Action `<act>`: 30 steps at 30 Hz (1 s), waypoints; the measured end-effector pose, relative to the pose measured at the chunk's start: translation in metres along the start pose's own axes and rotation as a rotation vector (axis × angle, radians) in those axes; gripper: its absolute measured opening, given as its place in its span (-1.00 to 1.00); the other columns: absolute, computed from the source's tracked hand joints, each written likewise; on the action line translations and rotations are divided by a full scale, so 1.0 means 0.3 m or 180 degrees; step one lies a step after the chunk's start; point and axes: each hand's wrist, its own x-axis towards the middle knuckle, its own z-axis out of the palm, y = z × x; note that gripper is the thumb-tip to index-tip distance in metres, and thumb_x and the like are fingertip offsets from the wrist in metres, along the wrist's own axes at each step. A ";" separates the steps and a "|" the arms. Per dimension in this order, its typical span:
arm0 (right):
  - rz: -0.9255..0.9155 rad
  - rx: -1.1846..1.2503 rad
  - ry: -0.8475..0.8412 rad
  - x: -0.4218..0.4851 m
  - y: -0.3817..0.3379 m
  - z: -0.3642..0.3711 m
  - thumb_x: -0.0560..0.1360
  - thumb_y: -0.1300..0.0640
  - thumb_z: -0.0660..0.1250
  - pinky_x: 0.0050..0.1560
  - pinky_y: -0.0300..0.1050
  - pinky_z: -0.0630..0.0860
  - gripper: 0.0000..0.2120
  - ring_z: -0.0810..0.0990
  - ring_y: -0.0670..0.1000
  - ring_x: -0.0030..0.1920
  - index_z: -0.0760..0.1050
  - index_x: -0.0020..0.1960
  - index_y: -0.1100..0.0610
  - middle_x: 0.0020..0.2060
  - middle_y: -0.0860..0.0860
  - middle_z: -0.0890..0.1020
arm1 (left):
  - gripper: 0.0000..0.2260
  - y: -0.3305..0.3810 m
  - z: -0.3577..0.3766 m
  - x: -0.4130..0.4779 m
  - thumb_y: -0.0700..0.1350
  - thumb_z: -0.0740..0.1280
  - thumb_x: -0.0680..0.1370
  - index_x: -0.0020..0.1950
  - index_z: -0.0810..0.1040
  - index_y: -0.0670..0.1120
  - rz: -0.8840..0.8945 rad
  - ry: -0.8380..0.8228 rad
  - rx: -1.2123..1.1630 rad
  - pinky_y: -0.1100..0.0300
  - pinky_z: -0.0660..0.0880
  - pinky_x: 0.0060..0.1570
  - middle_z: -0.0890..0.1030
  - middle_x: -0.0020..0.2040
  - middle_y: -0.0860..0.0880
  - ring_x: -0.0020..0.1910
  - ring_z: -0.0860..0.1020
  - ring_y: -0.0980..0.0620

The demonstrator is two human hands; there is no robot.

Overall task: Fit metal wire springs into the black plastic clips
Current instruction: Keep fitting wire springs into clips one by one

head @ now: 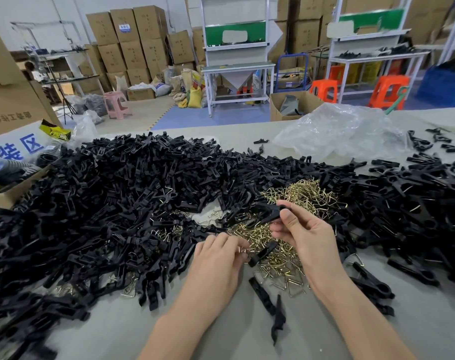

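While the right hand [307, 237] pinches a black plastic clip [269, 214] between thumb and curled fingers above the pile of brass wire springs [307, 193], the left hand [218, 258], at its 8 o'clock, curls its fingertips round one wire spring [244, 249] at the pile's near edge. A heap of loose black clips [117, 203] covers the grey table [221, 333] from 9 to 3 o'clock. A crumpled clear plastic bag [346, 131] lies at 1 o'clock.

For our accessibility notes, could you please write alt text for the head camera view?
A person's right hand holds a black clip above a heap of brass-coloured wire springs, while the left hand pinches one spring from it. Heaps of black clips cover much of the grey table, with a clear plastic bag behind.
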 end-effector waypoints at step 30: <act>0.0153 -0.0557 -0.1030 -0.035 0.004 0.029 0.42 0.16 0.51 -0.03 -0.26 0.62 -0.78 0.74 -0.01 -0.09 0.68 0.03 -0.06 -0.08 0.04 0.76 | -0.89 0.037 -0.085 0.017 -0.16 0.35 0.59 -0.12 0.61 -0.12 -0.1854 0.0807 -0.4616 0.22 0.51 -0.20 0.61 -0.27 -0.02 -0.30 0.55 0.11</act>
